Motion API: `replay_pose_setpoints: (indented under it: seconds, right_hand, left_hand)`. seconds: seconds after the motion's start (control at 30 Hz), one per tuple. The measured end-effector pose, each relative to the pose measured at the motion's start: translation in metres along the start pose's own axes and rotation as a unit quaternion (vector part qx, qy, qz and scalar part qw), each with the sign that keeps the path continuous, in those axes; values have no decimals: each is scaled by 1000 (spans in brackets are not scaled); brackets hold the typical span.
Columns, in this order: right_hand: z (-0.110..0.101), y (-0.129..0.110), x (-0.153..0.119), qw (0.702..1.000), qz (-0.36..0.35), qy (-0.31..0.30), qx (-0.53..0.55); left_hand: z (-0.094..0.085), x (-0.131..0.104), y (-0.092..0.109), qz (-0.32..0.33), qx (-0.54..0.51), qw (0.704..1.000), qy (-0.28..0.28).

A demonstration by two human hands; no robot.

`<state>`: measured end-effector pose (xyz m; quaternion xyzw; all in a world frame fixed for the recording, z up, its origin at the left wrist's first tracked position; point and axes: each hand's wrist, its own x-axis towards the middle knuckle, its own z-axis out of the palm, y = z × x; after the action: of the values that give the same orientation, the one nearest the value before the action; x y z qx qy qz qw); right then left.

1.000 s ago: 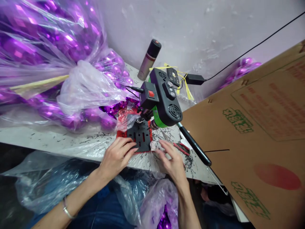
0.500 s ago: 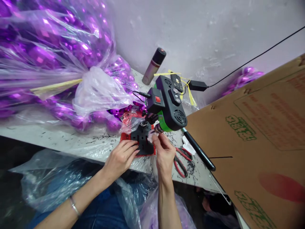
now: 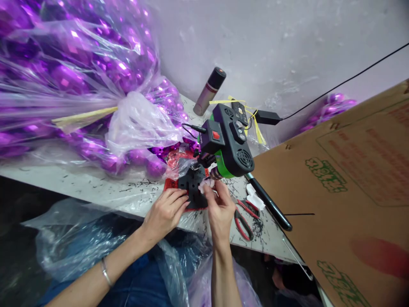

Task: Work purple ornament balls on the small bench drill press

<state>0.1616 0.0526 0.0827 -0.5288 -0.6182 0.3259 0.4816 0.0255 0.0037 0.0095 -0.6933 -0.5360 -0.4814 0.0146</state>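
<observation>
A small black and green machine (image 3: 230, 140) with a red switch stands on the table over a black slotted base plate (image 3: 193, 187). My left hand (image 3: 166, 209) rests at the left front edge of that plate, fingers together; whether anything is under the fingertips is hidden. Just below the machine's spindle (image 3: 215, 172), my right hand (image 3: 220, 204) pinches a small crumpled pale piece (image 3: 206, 183) between thumb and fingers. Red-handled scissors (image 3: 244, 219) lie to the right of my right hand.
Purple shiny balls in a clear bag (image 3: 79, 76) fill the left. A spray can (image 3: 209, 91) stands behind the machine. A cardboard box (image 3: 351, 170) occupies the right, with a black rod (image 3: 270, 202) beside it. Black scraps litter the white table (image 3: 128, 194).
The whole view has shifted slightly, so everything appears a little further right. Both hands keep nearly the same places, and the pale piece is still pinched in my right hand.
</observation>
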Motion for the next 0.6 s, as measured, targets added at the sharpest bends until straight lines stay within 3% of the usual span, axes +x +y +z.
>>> replay_pose_setpoints:
  seconds: [0.13, 0.27, 0.43, 0.6]
  right_hand:
    - [10, -9, 4, 995, -76, -13, -64]
    - [19, -4, 7, 986, -114, 47, -114]
    - [29, 1, 9, 979, -123, 104, -127]
    - [29, 2, 8, 980, -111, 98, -134]
  left_hand:
    - [0, 2, 2, -4, -15, 1000, 5]
    - [1, 1, 2, -2, -11, 1000, 8]
    - [2, -2, 1, 1, -2, 1000, -1]
    - [4, -3, 0, 2, -4, 1000, 11]
